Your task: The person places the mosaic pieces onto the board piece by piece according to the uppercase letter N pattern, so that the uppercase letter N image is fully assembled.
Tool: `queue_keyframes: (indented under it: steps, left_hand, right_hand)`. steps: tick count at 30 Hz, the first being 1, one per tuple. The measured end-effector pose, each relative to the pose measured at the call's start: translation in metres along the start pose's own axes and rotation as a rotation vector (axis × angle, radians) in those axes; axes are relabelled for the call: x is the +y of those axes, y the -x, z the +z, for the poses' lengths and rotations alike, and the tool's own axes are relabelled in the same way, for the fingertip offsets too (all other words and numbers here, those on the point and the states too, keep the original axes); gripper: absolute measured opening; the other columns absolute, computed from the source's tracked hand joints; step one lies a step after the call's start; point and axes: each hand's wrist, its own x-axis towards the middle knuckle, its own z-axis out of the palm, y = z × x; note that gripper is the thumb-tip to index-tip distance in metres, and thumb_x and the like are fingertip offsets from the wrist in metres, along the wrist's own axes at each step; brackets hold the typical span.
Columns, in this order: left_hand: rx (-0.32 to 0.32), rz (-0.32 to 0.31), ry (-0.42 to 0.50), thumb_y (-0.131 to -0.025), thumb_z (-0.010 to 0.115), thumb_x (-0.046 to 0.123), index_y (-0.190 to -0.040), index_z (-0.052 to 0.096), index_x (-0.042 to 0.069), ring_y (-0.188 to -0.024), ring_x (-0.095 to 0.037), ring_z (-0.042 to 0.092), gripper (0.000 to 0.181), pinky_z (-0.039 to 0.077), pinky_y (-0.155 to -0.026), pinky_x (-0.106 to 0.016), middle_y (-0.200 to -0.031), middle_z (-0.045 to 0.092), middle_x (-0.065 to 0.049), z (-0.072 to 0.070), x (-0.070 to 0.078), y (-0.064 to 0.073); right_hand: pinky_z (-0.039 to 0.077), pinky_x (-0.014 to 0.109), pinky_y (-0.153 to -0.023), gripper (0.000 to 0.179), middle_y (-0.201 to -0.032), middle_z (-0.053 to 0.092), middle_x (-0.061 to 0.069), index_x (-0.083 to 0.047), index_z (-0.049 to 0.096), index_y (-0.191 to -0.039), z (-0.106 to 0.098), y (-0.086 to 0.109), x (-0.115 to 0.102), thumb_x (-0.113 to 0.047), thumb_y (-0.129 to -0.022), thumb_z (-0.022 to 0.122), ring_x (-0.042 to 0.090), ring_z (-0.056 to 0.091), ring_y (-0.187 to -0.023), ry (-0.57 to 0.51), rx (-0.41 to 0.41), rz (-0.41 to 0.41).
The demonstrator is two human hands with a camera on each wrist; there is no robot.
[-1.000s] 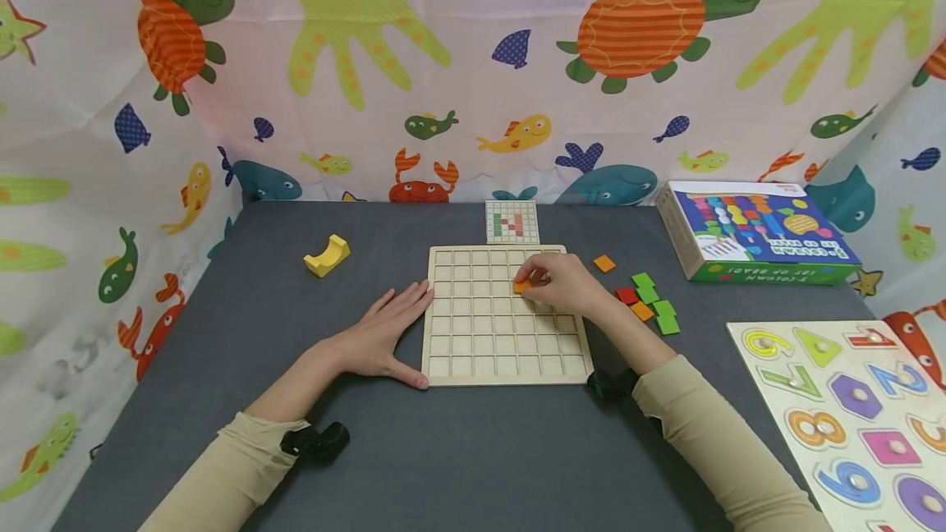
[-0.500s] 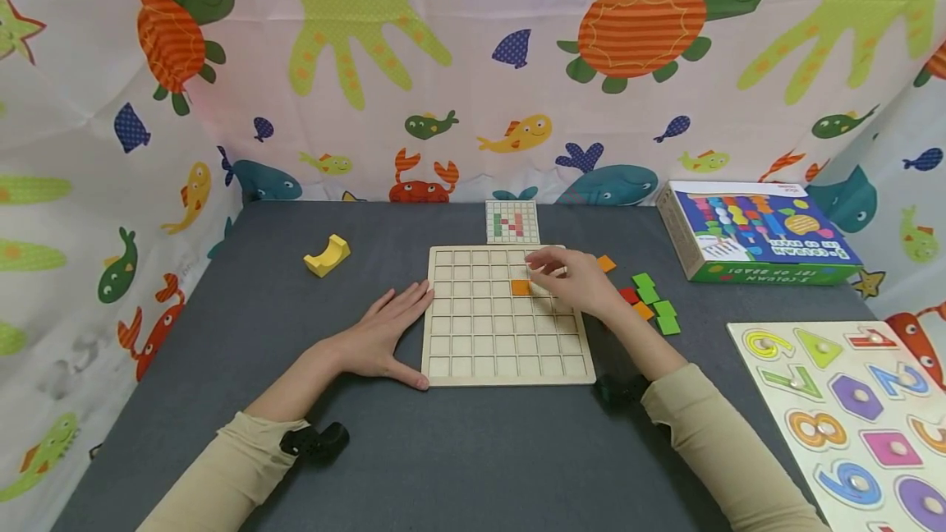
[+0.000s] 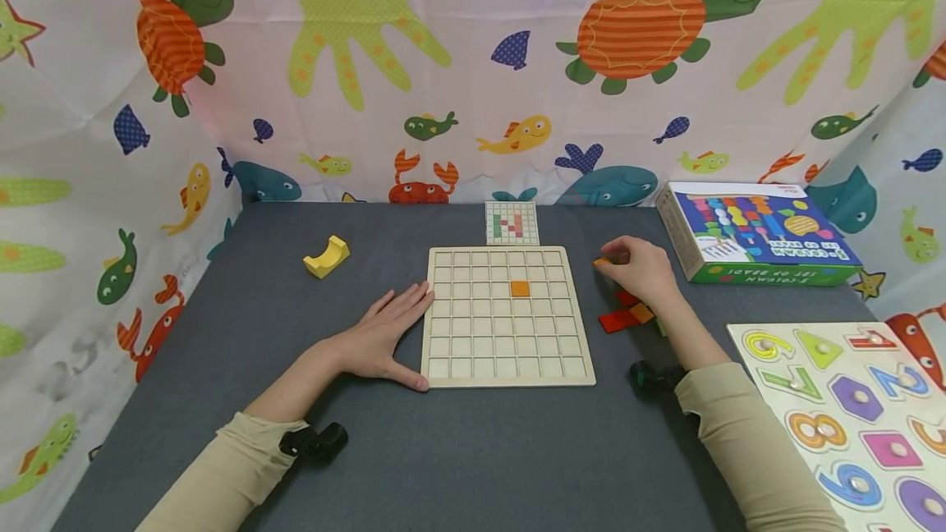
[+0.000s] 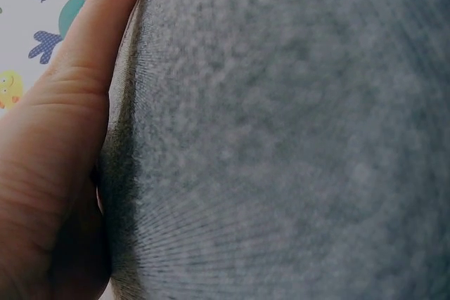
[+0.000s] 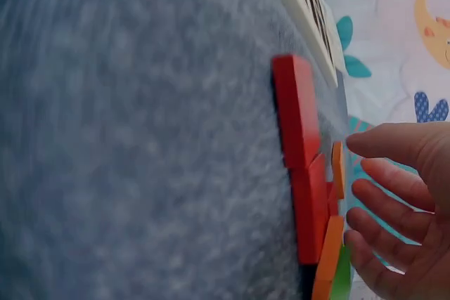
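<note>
A pale wooden grid board (image 3: 507,346) lies in the middle of the table, one orange square tile (image 3: 521,289) in a cell of its upper right half. My left hand (image 3: 386,335) lies flat with spread fingers, touching the board's left edge. Right of the board, my right hand (image 3: 640,271) reaches over the loose tiles, fingertips at another orange tile (image 3: 600,262). The right wrist view shows that orange tile (image 5: 339,168) beside the thumb tip, with the fingers loosely bent and apart. Red tiles (image 3: 617,320) lie below the hand; green ones are mostly hidden behind it.
A small pattern card (image 3: 512,223) stands behind the board. A yellow arch block (image 3: 327,257) is at the left. At the right are a colourful box (image 3: 769,236) and a number-and-shape puzzle board (image 3: 835,425). A printed curtain (image 3: 473,89) borders the table.
My right hand has let go of the orange tile on the board and moved right to the loose tiles. More red shows among those tiles. The left hand stays put.
</note>
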Motion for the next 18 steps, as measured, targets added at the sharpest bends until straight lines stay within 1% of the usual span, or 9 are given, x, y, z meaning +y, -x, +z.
queue_keyframes:
  steps: [4, 10, 13, 18]
  left_hand:
    - [-0.001, 0.000, -0.001, -0.071, 0.071, 0.073, -0.157, 0.007, 0.007, -0.149, -0.026, -0.001, 0.126, 0.001, -0.116, -0.052, -0.163, -0.001, -0.010, -0.001, 0.001, 0.000]
    - [0.004, 0.002, 0.005, -0.070, 0.071, 0.072, -0.157, 0.009, 0.006, -0.149, -0.027, 0.000, 0.126, 0.001, -0.115, -0.053, -0.163, 0.000, -0.011, -0.001, 0.002, -0.001]
    - [0.002, 0.000, 0.003, -0.070, 0.070, 0.073, -0.157, 0.008, 0.006, -0.149, -0.026, 0.000, 0.126, 0.001, -0.115, -0.053, -0.163, 0.000, -0.010, -0.001, 0.002, -0.001]
    - [0.005, 0.002, 0.004, -0.070, 0.070, 0.074, -0.157, 0.008, 0.007, -0.149, -0.026, -0.001, 0.126, 0.001, -0.115, -0.053, -0.163, 0.000, -0.010, 0.000, 0.000, 0.000]
  right_hand:
    - [0.046, 0.047, -0.079, 0.035, -0.112, 0.064, 0.022, 0.001, 0.064, -0.117, -0.001, -0.001, 0.005, -0.021, -0.090, 0.070, 0.033, 0.055, -0.091, 0.024, -0.032, 0.032]
    - [0.044, 0.041, -0.073, 0.035, -0.111, 0.064, 0.021, 0.000, 0.063, -0.119, 0.000, -0.001, 0.006, -0.020, -0.090, 0.070, 0.031, 0.053, -0.087, 0.031, -0.031, 0.053]
    - [0.044, 0.041, -0.074, 0.035, -0.110, 0.064, 0.021, 0.001, 0.063, -0.119, 0.001, 0.000, 0.004, -0.018, -0.091, 0.070, 0.031, 0.054, -0.088, 0.019, -0.027, 0.039]
    - [0.047, 0.045, -0.081, 0.035, -0.112, 0.065, 0.019, -0.002, 0.064, -0.120, 0.006, 0.005, -0.010, -0.018, -0.091, 0.070, 0.032, 0.058, -0.095, -0.034, -0.047, -0.026]
